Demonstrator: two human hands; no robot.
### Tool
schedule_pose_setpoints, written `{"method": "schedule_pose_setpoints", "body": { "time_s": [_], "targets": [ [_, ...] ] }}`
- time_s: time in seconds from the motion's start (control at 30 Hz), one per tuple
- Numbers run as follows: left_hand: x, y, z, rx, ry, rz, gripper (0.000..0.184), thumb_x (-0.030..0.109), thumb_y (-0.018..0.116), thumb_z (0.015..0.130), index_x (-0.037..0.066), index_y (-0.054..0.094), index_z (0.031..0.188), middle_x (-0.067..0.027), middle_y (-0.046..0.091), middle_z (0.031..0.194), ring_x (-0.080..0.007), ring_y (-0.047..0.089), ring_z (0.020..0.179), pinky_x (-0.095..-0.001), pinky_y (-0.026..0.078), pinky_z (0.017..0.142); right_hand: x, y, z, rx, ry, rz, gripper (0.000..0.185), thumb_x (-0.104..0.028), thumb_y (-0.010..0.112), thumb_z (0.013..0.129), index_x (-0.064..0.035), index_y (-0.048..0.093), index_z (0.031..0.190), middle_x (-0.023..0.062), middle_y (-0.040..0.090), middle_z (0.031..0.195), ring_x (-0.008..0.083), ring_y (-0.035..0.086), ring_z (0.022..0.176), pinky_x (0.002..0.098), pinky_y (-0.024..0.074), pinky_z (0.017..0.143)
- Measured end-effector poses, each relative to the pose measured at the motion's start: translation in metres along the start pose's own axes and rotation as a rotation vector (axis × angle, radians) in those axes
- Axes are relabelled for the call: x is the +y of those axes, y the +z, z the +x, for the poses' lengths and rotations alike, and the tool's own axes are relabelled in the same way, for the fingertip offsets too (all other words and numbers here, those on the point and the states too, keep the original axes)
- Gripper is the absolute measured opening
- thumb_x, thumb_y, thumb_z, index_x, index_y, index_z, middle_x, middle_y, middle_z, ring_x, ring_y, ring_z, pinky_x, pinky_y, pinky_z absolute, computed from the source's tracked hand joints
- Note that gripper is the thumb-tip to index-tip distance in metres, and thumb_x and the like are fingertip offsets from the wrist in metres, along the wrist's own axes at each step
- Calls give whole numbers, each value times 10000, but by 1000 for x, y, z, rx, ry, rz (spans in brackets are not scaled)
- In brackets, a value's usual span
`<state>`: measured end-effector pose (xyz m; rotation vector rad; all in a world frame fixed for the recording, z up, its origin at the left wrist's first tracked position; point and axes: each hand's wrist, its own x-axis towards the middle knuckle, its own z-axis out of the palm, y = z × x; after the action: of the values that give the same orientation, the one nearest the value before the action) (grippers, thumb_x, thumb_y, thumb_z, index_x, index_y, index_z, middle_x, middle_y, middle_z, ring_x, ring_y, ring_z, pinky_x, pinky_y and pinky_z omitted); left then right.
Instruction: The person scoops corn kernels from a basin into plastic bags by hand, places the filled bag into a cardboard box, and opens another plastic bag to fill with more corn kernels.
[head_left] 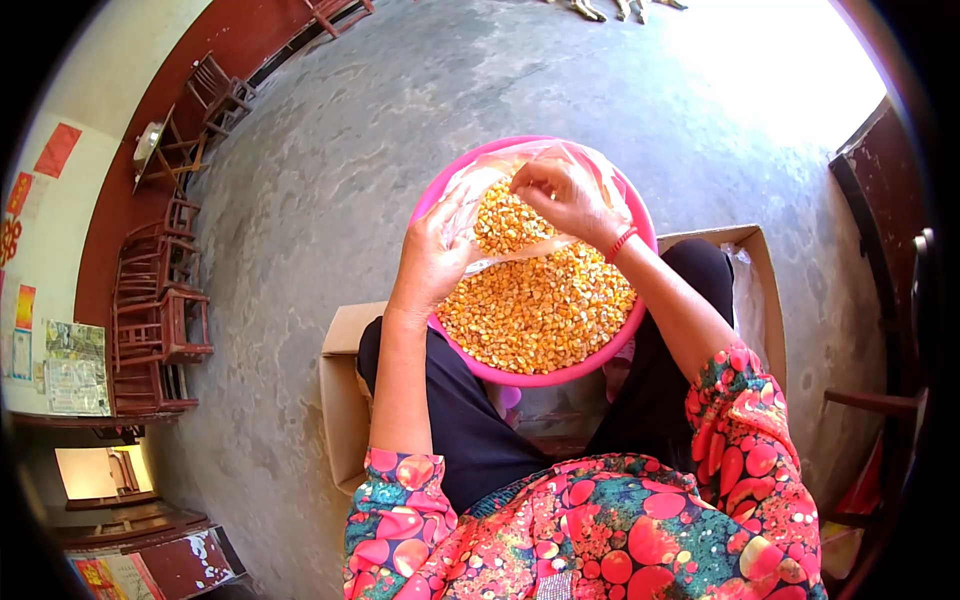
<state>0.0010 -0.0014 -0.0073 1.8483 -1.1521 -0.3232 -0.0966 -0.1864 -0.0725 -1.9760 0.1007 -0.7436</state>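
A pink basin (540, 379) full of yellow-orange corn kernels (545, 315) sits between my knees. A clear plastic bag (592, 163) with more kernels inside lies open over the far half of the basin, its near edge crossing the corn. My left hand (437, 256) grips the left side of the bag's mouth, thumb toward the middle. Above the bag's opening is my right hand (568, 200), with a red cord bracelet (621, 244) at the wrist. Its fingers are curled into a pinch; whatever they hold is hidden.
Cardboard boxes stand beside both legs, one on the left (343, 400) and one on the right (765, 290). Wooden chairs (160, 290) line the left wall. A dark wooden piece of furniture (885, 230) is at the right. An animal's legs (590, 10) show at the far edge.
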Motion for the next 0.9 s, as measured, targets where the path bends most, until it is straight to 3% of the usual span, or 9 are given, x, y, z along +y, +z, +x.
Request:
{"method": "schedule_pose_setpoints", "body": {
  "time_s": [0.1, 0.13, 0.23, 0.4, 0.5, 0.63, 0.77, 0.83, 0.9],
  "targets": [
    [-6, 1, -1, 23, 71, 35, 566, -104, 497, 704, -1, 509, 1260, -205, 591, 1180, -238, 596, 1069, -294, 458, 891, -49, 11, -16, -183, -25, 147, 85, -68, 591, 802, -28, 636, 863, 88, 604, 682, 123, 573, 605, 285, 465, 563],
    [-4, 1, -1, 16, 50, 13, 566, -104, 493, 701, -4, 510, 1258, -206, 589, 1184, -239, 594, 1072, -292, 456, 894, -55, 20, -21, -223, -197, 152, 95, -58, 592, 783, -28, 641, 859, 123, 620, 703, 197, 618, 619, 321, 485, 577],
    [-1, -1, -1, -6, 8, 3, 574, -98, 476, 699, -2, 512, 1264, -194, 583, 1206, -211, 568, 1100, -284, 429, 926, -63, 48, -42, -590, -278, 200, 99, -54, 604, 769, -14, 638, 853, 125, 639, 799, 258, 629, 758, 351, 506, 698],
    [2, 0, -1, 11, -1, 36, 594, -106, 446, 691, 1, 512, 1271, -184, 580, 1221, -182, 546, 1123, -274, 402, 957, -35, 73, -68, -624, -441, -254, 322, -244, 604, 767, -109, 623, 1060, 116, 575, 1068, 276, 531, 1037, 429, 424, 852],
    [3, -1, -1, 9, -19, 7, 600, -117, 435, 688, -2, 510, 1272, -182, 579, 1221, -180, 546, 1123, -273, 403, 956, -24, 71, -72, -706, -417, -374, 393, -285, 602, 772, -126, 600, 1131, 95, 538, 1144, 261, 486, 1083, 437, 388, 885],
    [1, -1, -1, 6, -15, -36, 598, -122, 431, 689, -7, 511, 1270, -176, 580, 1220, -181, 547, 1122, -274, 406, 955, -26, 67, -73, -776, -339, -373, 261, -286, 595, 781, -90, 618, 952, 106, 583, 1009, 281, 546, 921, 431, 439, 790],
    [-1, -1, -1, 18, 7, -16, 591, -117, 437, 689, -10, 515, 1265, -173, 585, 1213, -184, 551, 1120, -274, 407, 956, -22, 64, -74, -807, -297, -348, 218, -272, 580, 813, -61, 570, 865, 132, 570, 895, 300, 564, 916, 440, 438, 750],
    [5, -2, -2, 19, -3, -40, 591, -117, 439, 689, -7, 515, 1265, -172, 587, 1210, -185, 551, 1119, -275, 407, 955, -23, 62, -73, -824, -255, -272, 240, -272, 566, 817, -34, 585, 801, 173, 609, 774, 351, 600, 748, 459, 473, 685],
    [6, -2, -2, 20, -14, -65, 592, -116, 441, 689, -5, 516, 1265, -172, 589, 1207, -186, 552, 1119, -276, 408, 955, -22, 64, -73, -832, -240, -296, 241, -265, 554, 830, -30, 578, 783, 176, 605, 733, 354, 604, 715, 462, 477, 664]
  ]
}}
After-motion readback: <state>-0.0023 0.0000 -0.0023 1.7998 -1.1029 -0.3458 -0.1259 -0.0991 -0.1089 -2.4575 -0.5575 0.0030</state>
